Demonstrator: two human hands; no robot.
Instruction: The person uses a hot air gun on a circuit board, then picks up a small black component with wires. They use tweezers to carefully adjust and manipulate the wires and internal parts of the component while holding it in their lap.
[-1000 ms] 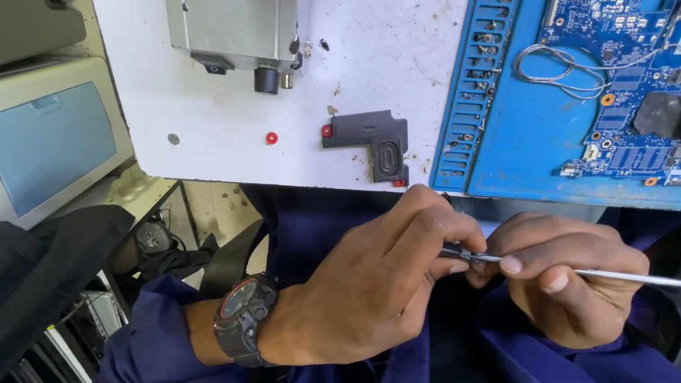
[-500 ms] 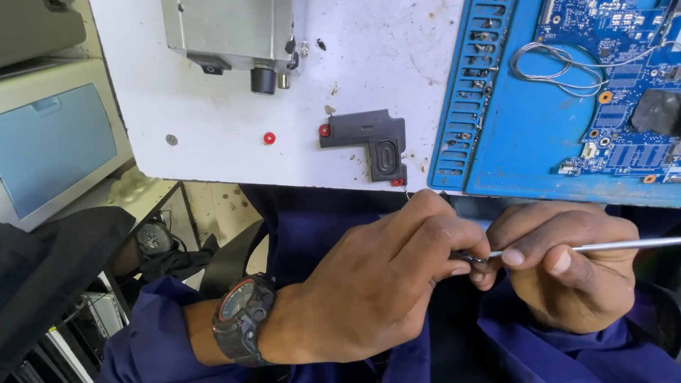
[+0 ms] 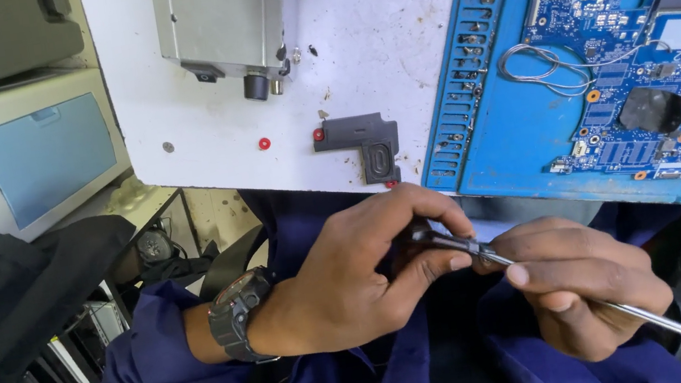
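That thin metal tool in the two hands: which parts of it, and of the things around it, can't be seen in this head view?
- Thin metal tool: its near end is covered by the left hand; its far tip is cut off at the lower right edge.
- Right hand: its fingers hide the tool's middle.
- Circuit board: cut off by the right edge.
- Small parts on the blue mat: too small to identify.

Bright even light; sharp focus

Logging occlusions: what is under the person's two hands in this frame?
Under the left hand and right hand, which pinch a thin metal rod, lies the dark blue clothing over the lap. Whatever the hands cover cannot be seen.
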